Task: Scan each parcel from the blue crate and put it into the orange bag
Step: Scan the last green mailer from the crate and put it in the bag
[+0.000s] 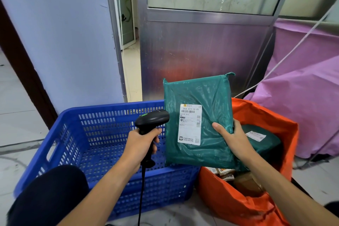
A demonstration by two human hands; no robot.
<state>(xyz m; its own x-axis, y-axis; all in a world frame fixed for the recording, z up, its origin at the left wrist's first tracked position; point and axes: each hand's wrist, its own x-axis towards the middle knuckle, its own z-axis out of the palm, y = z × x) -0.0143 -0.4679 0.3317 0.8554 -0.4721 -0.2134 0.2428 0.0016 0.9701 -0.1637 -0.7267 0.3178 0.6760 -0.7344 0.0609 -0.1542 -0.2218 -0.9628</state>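
Scanning step, by the look of it. Green poly-mailer parcel (198, 97) held upright above the meeting of blue crate (91, 134) and orange bag (229, 200), white shipping label (189, 124) facing the camera. Gripped at its right edge by right hand (233, 139): thumb flat across the front, fingers wrapped behind and mostly hidden. Left hand (141, 145) curled round the handle of black barcode scanner (152, 120), fingers closed tight on it, nose aimed at the label from just beside the parcel's left edge. Small green light lit on top of the scanner. Already inside the bag: another green parcel (264, 145) and some brown boxes (245, 181).

Likely trouble from here:
- Glossy, wrinkled film plus a steep side-on scanner angle, so perhaps a missed barcode read.
- One-edge grip on a floppy mailer, so a possible sag or slip short of the bag.
- Scanner cable (142, 189) dangling in front of the crate's near wall, liable to snag or tug the aim off.
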